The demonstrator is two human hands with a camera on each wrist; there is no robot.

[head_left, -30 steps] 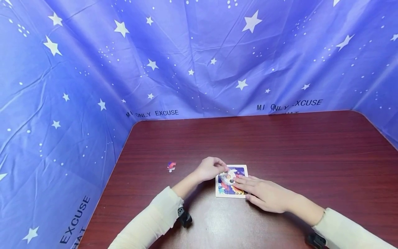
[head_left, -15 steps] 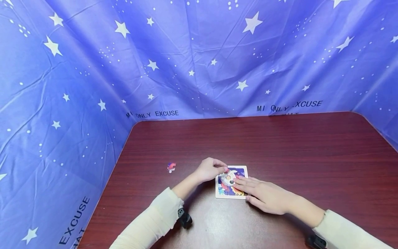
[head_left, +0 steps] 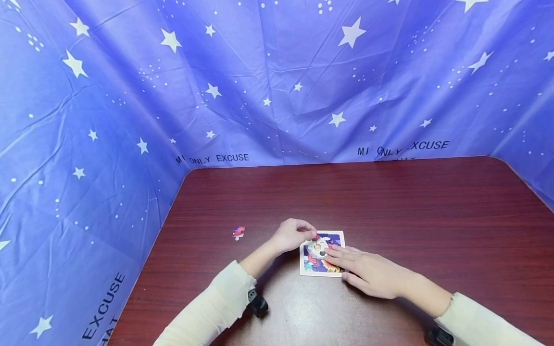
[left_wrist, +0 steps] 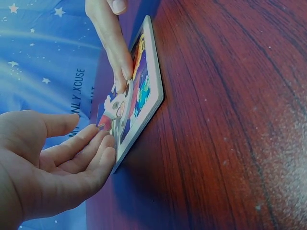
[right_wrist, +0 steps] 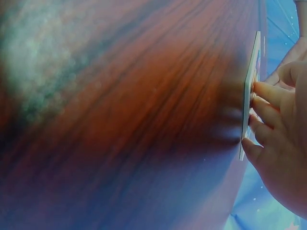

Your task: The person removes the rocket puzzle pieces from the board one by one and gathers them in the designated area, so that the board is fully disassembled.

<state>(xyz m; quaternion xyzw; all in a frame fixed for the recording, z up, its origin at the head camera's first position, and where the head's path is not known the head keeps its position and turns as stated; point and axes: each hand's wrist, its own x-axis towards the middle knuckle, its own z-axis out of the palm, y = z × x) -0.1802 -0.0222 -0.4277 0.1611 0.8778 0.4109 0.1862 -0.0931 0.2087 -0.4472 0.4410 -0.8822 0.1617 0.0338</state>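
A small square jigsaw puzzle [head_left: 322, 273] with a white border lies on the table, showing a white cartoon character, red parts and a purple background. At its upper left corner, my left hand [head_left: 295, 235] has its fingers bent and pinches a red puzzle piece [left_wrist: 105, 125] at the fingertips, close over the picture. My right hand [head_left: 370, 270] lies across the puzzle's right side, its straight fingers [right_wrist: 268, 112] pressing on it and covering part of the picture. A loose puzzle piece [head_left: 238, 232], red and purple with a white tab, lies left of my left hand.
The dark red wood-grain table [head_left: 389, 202] has a bright glare patch near its front. Blue curtains [head_left: 268, 72] with white stars and lettering stand behind it and along both sides. Black wrist devices [head_left: 258, 303] sit under both sleeve ends.
The left fingers have shifted slightly at the puzzle's upper left corner, and more of the red piece shows under them. The right hand and the loose piece stay put.
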